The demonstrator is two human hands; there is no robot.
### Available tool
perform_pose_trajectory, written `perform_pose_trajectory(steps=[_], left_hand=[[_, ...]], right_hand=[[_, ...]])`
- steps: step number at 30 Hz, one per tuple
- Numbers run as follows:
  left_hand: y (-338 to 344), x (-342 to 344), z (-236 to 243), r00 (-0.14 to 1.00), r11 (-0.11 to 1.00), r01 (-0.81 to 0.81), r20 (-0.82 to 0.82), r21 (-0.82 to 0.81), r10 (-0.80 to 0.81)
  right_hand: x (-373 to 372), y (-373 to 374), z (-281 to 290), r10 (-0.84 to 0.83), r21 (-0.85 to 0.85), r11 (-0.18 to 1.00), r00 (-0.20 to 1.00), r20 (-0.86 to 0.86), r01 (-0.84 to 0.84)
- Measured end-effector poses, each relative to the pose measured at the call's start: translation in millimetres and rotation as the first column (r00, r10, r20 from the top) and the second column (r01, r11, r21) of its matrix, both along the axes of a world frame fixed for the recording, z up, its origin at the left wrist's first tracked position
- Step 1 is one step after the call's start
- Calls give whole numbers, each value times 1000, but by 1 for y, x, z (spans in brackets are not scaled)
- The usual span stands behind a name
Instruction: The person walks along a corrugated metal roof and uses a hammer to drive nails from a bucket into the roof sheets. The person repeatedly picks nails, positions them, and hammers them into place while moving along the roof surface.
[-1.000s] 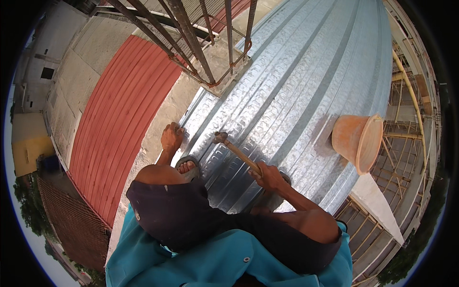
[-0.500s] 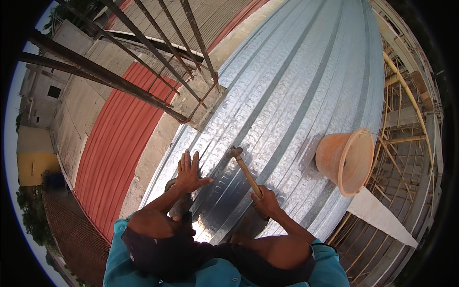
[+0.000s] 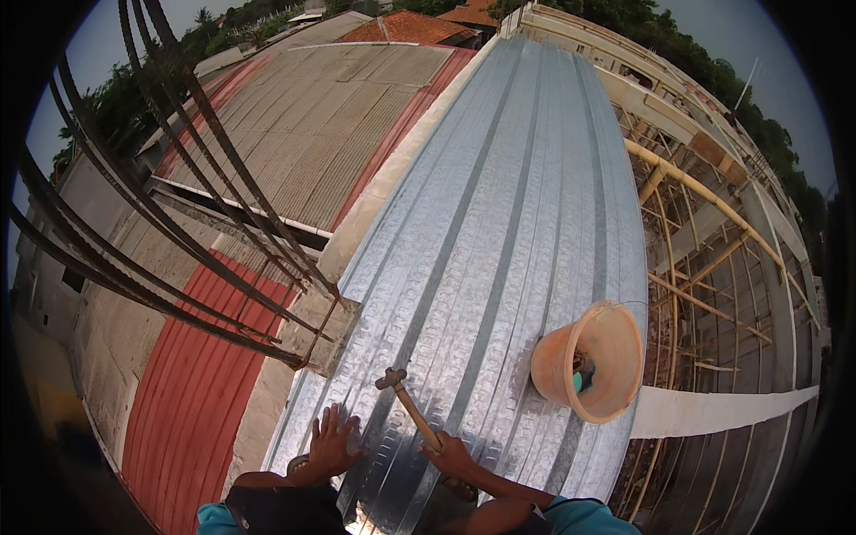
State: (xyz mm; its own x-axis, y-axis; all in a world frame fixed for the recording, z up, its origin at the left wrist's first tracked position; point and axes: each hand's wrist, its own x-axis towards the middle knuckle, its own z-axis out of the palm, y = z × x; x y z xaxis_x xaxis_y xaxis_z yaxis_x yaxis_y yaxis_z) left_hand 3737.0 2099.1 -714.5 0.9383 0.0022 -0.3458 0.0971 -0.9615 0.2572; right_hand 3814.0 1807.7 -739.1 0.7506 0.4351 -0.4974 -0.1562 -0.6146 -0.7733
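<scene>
Long galvanised ribbed metal sheets [image 3: 499, 223] stretch away in front of me. My left hand [image 3: 332, 444] rests on the sheet with its fingers spread, near the left side. My right hand [image 3: 450, 456] is closed on the wooden handle of a hammer [image 3: 391, 379], whose head lies over the sheet just ahead of my left hand. To the right of the hammer, an orange plastic bucket [image 3: 557, 366] stands on the sheet, with small items inside that I cannot make out clearly. My feet are partly visible under my arms.
Rusty rebar [image 3: 209, 227] rises from a concrete column [image 3: 325, 348] at the sheet's left edge. Red roof panels [image 3: 178, 401] lie beyond a concrete ledge. On the right are bamboo scaffolding [image 3: 713, 294], a pale strip [image 3: 713, 410] and a drop. Roofs and trees fill the distance.
My left hand has moved from the sheet's left edge to lie spread on top of it. My view has tilted up, bringing the far sheeting and roofs into sight.
</scene>
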Motion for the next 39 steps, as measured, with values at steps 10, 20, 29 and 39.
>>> perform_pose_trajectory(steps=[10, 20, 29, 39], left_hand=[[-54, 76, 23, 713, -49, -699, -701, -714, 31], [-41, 22, 13, 497, -347, -777, -850, -525, 171], [-32, 47, -4, 652, -158, -717, -733, -679, 192], [-32, 45, -15, 654, -26, -742, -733, -670, 189]], right_hand=[[-44, 48, 16, -116, 213, 969, 991, -70, 129], [-44, 3, 37, 160, 70, 982, 973, 168, -174], [161, -251, 150, -493, 39, 815, 658, 569, 577], [270, -304, -39, -293, -560, 702, 895, 338, 441]])
